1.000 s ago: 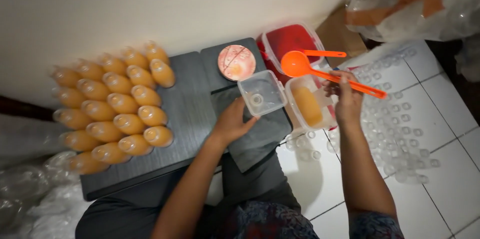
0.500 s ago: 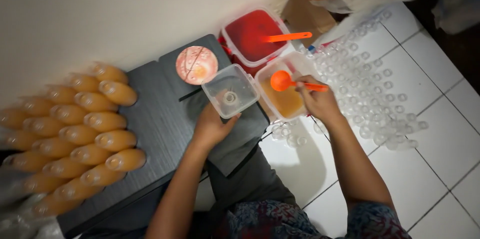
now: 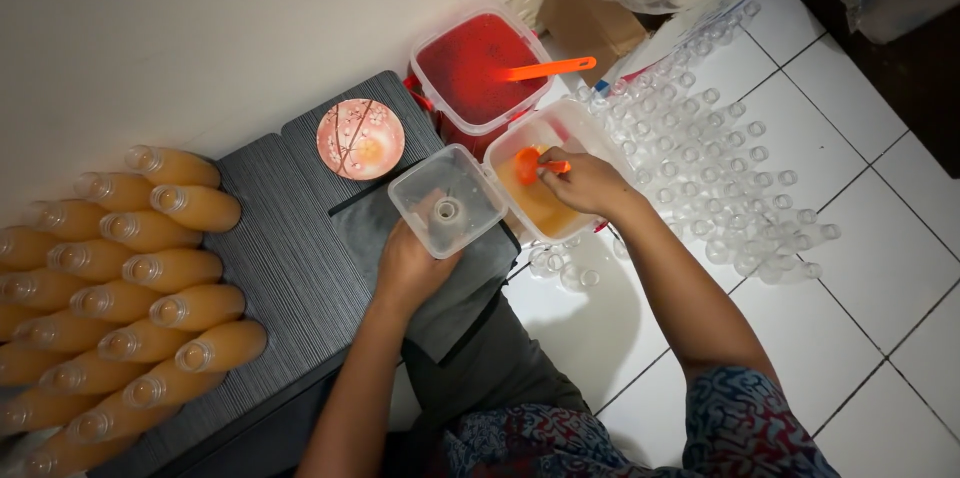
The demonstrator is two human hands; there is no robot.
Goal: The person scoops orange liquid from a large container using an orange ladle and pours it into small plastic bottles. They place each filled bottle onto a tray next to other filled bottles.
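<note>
Right now the right hand (image 3: 590,183) pinches an orange ladle (image 3: 528,165) over the tub of orange liquid (image 3: 545,200), while the left hand (image 3: 410,263) seemingly wraps a small bottle under the clear square funnel (image 3: 445,200), so a tilted scoop could spill onto the dark worktop (image 3: 290,258).

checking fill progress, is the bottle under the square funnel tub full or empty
Cannot tell: the square funnel tub hides the bottle, and the left hand covers what is beneath.
</note>
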